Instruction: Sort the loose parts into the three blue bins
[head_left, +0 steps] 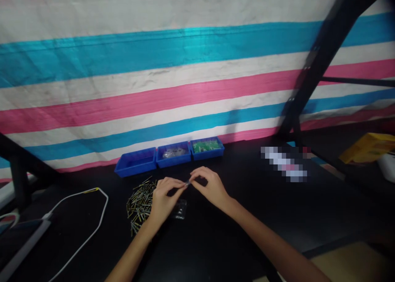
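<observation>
My left hand (pixel 165 195) and my right hand (pixel 212 186) meet above the middle of the black table, fingertips pinched together. Between them is a small shiny, greyish piece (pixel 187 183), too small to name; both hands touch it at its ends. A loose pile of thin gold and silver metal pins (pixel 139 208) lies beside and partly behind my left hand. Below the fingers, a clear plastic tray-like piece (pixel 180 210) rests on the table, partly covered by my left hand.
Three blue bins stand in a row at the back: a left bin (pixel 135 162), a middle bin (pixel 173 162) with clear parts, and a right bin (pixel 208 153) with green pieces. A white cable (pixel 103 214) curves at left. Black frame posts (pixel 321 60) flank the table.
</observation>
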`<state>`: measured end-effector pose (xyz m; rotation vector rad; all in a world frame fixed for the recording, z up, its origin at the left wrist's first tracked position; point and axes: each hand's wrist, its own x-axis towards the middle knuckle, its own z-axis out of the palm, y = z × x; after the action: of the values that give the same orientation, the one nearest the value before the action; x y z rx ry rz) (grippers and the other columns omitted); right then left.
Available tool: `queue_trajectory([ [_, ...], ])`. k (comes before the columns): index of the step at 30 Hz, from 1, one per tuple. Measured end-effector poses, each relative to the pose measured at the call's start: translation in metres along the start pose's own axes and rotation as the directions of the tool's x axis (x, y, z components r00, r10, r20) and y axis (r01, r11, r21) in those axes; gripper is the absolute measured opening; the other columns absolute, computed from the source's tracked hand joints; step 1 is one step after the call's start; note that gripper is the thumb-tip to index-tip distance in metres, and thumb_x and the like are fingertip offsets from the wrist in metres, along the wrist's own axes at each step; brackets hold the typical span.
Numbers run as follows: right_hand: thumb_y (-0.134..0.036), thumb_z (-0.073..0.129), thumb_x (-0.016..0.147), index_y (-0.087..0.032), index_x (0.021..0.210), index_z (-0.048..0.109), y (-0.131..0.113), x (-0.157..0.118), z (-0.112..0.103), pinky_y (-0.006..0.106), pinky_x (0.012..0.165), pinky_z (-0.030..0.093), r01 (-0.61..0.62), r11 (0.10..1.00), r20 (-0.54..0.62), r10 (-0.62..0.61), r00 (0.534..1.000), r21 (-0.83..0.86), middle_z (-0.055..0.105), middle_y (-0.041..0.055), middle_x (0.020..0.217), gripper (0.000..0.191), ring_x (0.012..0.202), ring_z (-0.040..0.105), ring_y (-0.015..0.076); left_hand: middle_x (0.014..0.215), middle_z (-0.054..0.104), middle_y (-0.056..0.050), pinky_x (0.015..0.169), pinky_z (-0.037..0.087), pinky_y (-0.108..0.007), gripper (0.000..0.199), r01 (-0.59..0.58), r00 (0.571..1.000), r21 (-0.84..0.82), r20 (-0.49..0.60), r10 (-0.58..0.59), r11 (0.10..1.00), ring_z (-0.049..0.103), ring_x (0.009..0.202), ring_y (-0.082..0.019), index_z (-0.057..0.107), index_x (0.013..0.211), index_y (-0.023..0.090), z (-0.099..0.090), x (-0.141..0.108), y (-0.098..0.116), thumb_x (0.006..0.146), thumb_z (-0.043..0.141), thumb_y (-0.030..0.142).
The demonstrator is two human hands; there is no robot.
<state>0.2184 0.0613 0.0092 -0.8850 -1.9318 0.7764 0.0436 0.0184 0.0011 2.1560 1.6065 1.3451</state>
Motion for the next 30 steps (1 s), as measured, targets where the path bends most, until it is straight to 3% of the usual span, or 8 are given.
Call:
queue_trajectory([
  [6,-0.024,0.052,0.078,-0.023,0.095,0.058,0.008,0.001,0.001,0.022,0.058,0.045,-0.186,0.982,-0.03,0.185,0.982,-0.023,0.064,-0.0024,0.069,0.018,0.057,0.058,0.0103,0.077,0.065,-0.001,0.07,0.044,-0.027,0.021,0.232,0.949,-0.175,-0.176,-0.262,0.957,0.059,0.071,-0.015,0.063,0.093,0.019,0.002,0.01,0.002,0.078,0.056,0.032],
  [10,-0.023,0.053,0.076,-0.026,0.091,0.06,0.007,0.001,-0.003,0.02,0.057,0.043,-0.154,0.976,-0.057,0.147,0.988,-0.153,0.064,-0.0049,0.07,0.017,0.058,0.057,0.0091,0.081,0.062,-0.002,0.066,0.044,-0.024,0.026,0.167,0.891,-0.202,-0.389,-0.236,0.965,0.058,0.072,-0.014,0.059,0.1,0.018,0.004,0.044,0.002,0.081,0.05,0.032],
  [12,-0.024,0.055,0.075,-0.027,0.088,0.061,0.006,0.0,-0.002,0.019,0.056,0.041,-0.148,0.97,-0.042,0.142,0.989,-0.194,0.065,-0.0062,0.069,0.015,0.056,0.057,0.0083,0.081,0.062,-0.002,0.068,0.043,-0.025,0.026,0.128,0.897,-0.179,-0.399,-0.191,0.975,0.057,0.074,-0.014,0.058,0.103,0.018,0.006,0.068,-0.004,0.082,0.049,0.031],
  [18,-0.024,0.056,0.073,-0.027,0.083,0.063,0.007,-0.002,0.003,0.019,0.052,0.038,-0.151,0.965,0.039,0.163,0.986,-0.215,0.066,-0.0075,0.068,0.012,0.052,0.056,0.0075,0.105,0.057,-0.009,0.074,0.042,-0.031,0.042,0.229,0.943,0.031,-0.256,-0.214,0.973,0.054,0.078,-0.016,0.052,0.111,0.016,0.006,0.102,-0.023,0.073,0.06,0.03],
  [21,-0.023,0.056,0.074,-0.027,0.083,0.063,0.005,-0.004,0.004,0.018,0.051,0.036,-0.122,0.967,0.06,0.138,0.989,-0.224,0.066,-0.008,0.068,0.013,0.052,0.056,0.007,0.098,0.059,-0.005,0.075,0.04,-0.03,0.032,0.101,0.994,0.105,0.023,-0.104,0.989,0.053,0.078,-0.015,0.058,0.102,0.019,-0.008,0.08,-0.017,0.076,0.056,0.038],
  [25,-0.021,0.056,0.073,-0.028,0.084,0.062,-0.003,-0.007,0.005,0.018,0.052,0.036,-0.05,0.967,0.085,0.073,0.994,-0.25,0.066,-0.0084,0.069,0.014,0.053,0.055,0.0069,0.09,0.058,-0.002,0.076,0.036,-0.033,0.045,-0.003,0.841,0.259,0.523,-0.138,0.966,0.053,0.081,-0.019,0.061,0.095,0.024,-0.031,0.031,-0.008,0.063,0.062,0.056],
  [27,-0.02,0.056,0.074,-0.028,0.085,0.062,-0.007,-0.009,0.006,0.018,0.053,0.036,-0.013,0.966,0.097,0.039,0.994,-0.259,0.066,-0.0081,0.07,0.015,0.053,0.055,0.007,0.091,0.057,-0.001,0.078,0.034,-0.033,0.052,-0.003,0.779,0.315,0.596,-0.195,0.949,0.052,0.087,-0.021,0.061,0.092,0.024,-0.038,0.011,-0.008,0.054,0.067,0.059],
  [30,-0.02,0.055,0.075,-0.028,0.085,0.062,-0.012,-0.012,0.007,0.019,0.053,0.036,0.01,0.965,0.126,0.024,0.992,-0.261,0.066,-0.0076,0.071,0.015,0.053,0.054,0.0072,0.089,0.056,-0.001,0.078,0.033,-0.032,0.042,0.028,0.773,0.314,0.596,-0.22,0.949,0.052,0.087,-0.02,0.063,0.081,0.023,-0.038,-0.007,-0.01,0.056,0.067,0.056],
])
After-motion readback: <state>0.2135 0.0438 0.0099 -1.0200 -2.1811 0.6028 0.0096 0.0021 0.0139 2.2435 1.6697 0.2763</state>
